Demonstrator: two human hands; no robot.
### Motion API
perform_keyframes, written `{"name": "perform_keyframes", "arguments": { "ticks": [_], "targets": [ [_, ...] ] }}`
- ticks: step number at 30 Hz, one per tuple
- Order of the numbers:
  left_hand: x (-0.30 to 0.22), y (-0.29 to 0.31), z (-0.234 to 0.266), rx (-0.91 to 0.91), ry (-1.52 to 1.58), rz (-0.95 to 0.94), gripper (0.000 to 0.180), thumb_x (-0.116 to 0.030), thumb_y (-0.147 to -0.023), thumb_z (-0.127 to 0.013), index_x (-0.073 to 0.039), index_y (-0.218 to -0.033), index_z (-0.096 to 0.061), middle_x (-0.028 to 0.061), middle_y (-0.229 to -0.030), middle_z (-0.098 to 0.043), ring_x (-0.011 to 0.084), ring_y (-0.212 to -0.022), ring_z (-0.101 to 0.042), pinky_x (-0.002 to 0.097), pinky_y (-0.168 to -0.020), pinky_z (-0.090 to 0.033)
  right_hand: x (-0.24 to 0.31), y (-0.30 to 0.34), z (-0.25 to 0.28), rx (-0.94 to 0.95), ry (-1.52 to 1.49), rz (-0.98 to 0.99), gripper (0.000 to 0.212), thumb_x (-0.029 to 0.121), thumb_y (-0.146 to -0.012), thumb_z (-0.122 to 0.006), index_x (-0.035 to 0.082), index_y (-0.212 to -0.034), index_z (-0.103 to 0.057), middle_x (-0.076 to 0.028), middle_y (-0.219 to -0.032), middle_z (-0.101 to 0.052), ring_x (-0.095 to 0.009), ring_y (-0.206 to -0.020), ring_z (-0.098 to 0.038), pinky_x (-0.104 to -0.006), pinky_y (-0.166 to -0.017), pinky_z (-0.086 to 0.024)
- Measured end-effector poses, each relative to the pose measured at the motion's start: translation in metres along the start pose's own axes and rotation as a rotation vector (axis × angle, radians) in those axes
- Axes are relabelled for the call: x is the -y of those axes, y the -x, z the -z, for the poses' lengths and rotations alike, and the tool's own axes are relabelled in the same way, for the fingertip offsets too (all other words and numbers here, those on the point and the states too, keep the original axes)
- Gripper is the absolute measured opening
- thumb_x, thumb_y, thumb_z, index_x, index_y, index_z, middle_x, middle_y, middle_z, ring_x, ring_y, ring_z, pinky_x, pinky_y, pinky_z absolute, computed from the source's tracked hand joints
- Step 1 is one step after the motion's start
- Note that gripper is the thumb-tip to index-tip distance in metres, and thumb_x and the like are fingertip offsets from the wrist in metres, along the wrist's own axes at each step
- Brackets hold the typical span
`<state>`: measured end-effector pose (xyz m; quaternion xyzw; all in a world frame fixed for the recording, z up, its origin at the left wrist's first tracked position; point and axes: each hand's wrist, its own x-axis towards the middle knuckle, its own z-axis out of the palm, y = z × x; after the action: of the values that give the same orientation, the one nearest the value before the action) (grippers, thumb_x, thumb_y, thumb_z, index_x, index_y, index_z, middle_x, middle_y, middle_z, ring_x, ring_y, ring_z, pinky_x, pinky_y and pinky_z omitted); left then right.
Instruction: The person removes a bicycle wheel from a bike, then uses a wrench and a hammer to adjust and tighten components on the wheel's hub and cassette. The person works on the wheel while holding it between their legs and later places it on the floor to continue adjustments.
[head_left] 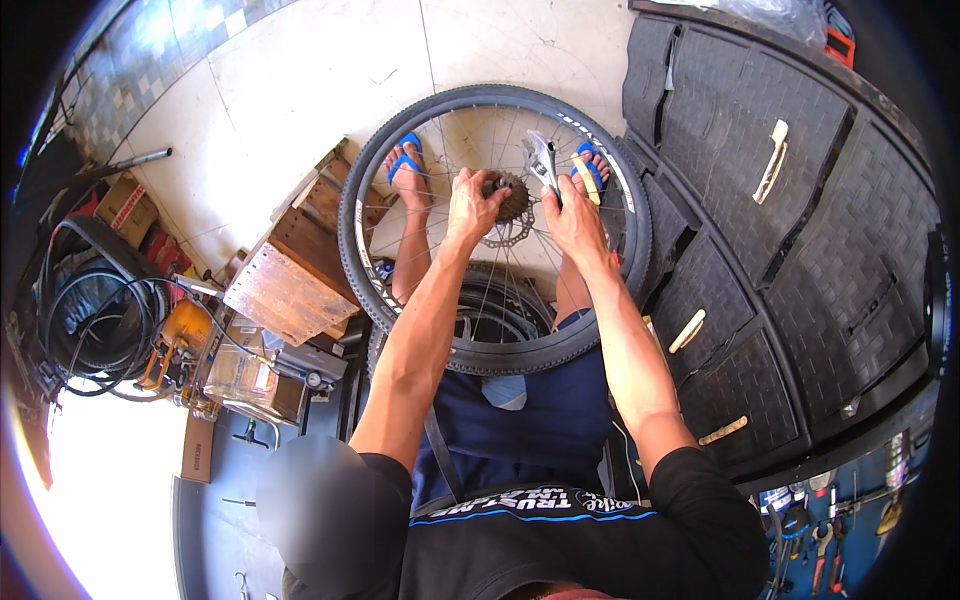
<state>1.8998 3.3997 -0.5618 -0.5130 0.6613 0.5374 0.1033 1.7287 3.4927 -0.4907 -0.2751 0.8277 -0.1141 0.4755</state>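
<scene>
A bicycle wheel with a knobbly black tyre lies tilted across my lap and legs, its hub side facing up. At its centre sits a dark sprocket cassette, with a disc brake rotor partly visible below it. My left hand is closed at the cassette's middle, thumb and fingers pinched around a small dark piece that they mostly hide. Just right of the cassette, my right hand grips the handle of a silver adjustable wrench. The wrench's head points away from me, above the spokes.
My feet in blue flip-flops rest on the pale tiled floor. A wooden crate stands left of the wheel. Black textured panels with pale handles line the right side. Coiled tyres and cables lie far left; hand tools hang lower right.
</scene>
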Motion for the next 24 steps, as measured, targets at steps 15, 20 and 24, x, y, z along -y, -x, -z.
{"name": "perform_keyframes", "arguments": {
  "ticks": [15, 20, 24],
  "targets": [
    [-0.002, 0.004, 0.013, -0.059, -0.045, -0.066, 0.037, -0.027, -0.084, -0.083, -0.014, -0.118, -0.078, 0.0209, -0.100, -0.059, 0.0379, -0.102, -0.058, 0.0464, -0.093, -0.048, 0.009, -0.006, 0.003, 0.083, 0.036, -0.019, 0.032, 0.033, -0.106, -0.050, 0.002, -0.110, -0.055, -0.034, -0.084, -0.067, -0.055, -0.087, -0.066, -0.0611, -0.079, -0.049],
    [-0.003, -0.001, 0.009, -0.016, -0.107, -0.012, 0.028, -0.024, -0.083, -0.083, -0.012, -0.108, -0.077, 0.0213, -0.107, -0.061, 0.0411, -0.110, -0.057, 0.0486, -0.099, -0.046, 0.002, -0.005, -0.005, 0.075, 0.010, 0.001, 0.032, 0.031, -0.105, -0.052, 0.000, -0.109, -0.056, -0.037, -0.084, -0.065, -0.058, -0.087, -0.064, -0.0629, -0.080, -0.049],
    [0.005, -0.001, 0.007, -0.028, -0.102, -0.024, 0.031, -0.025, -0.082, -0.084, -0.010, -0.109, -0.078, 0.0223, -0.104, -0.061, 0.0409, -0.107, -0.058, 0.0488, -0.096, -0.046, 0.012, -0.003, -0.004, 0.088, -0.002, -0.035, 0.028, 0.028, -0.105, -0.053, 0.001, -0.108, -0.056, -0.036, -0.082, -0.065, -0.058, -0.086, -0.064, -0.0631, -0.081, -0.048]
  ]
}}
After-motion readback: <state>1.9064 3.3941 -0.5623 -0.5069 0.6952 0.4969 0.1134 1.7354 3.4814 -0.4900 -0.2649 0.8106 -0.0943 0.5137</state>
